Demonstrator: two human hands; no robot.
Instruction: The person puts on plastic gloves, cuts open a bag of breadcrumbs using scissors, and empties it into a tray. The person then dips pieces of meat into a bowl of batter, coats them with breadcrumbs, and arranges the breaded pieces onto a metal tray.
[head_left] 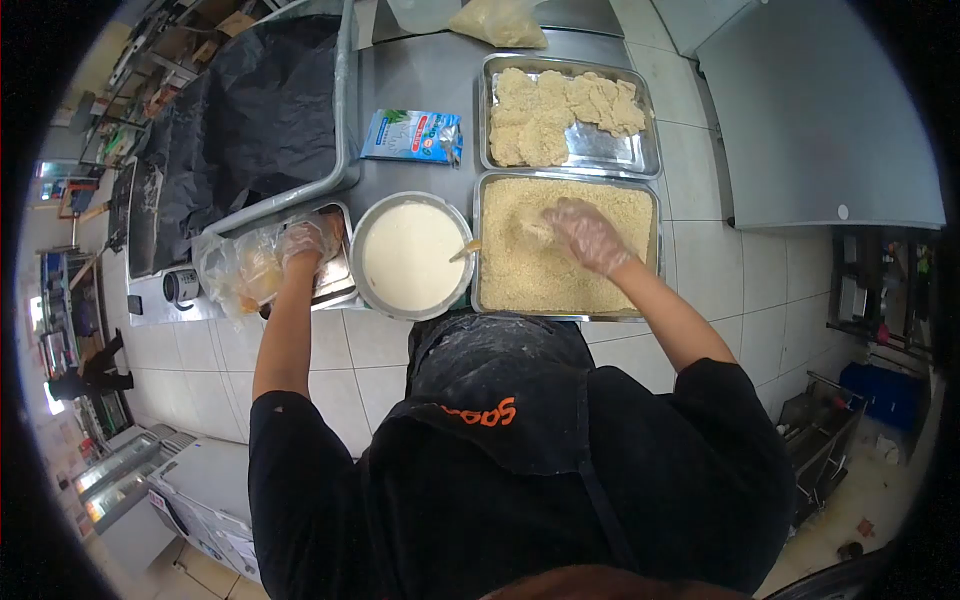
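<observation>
My left hand (303, 240), in a clear glove, reaches into a plastic bag (255, 268) over a small metal tray (340, 290); its fingers are largely hidden by the plastic. My right hand (590, 236), gloved too, is over the tray of crumbs (570, 290), its fingertips at a pale crumb-covered piece (537, 229). Between the hands stands a round bowl of white batter (412, 255), a utensil handle (466, 249) resting at its right rim. Beyond the crumbs, another metal tray (655, 150) holds several breaded pieces (530, 118).
A blue packet (413, 136) lies on the metal table (420, 75). A grey tub lined with black plastic (265, 110) is at the left. At the far edge rests a bag of crumbs (500, 22). A large grey cabinet (820, 120) stands at the right.
</observation>
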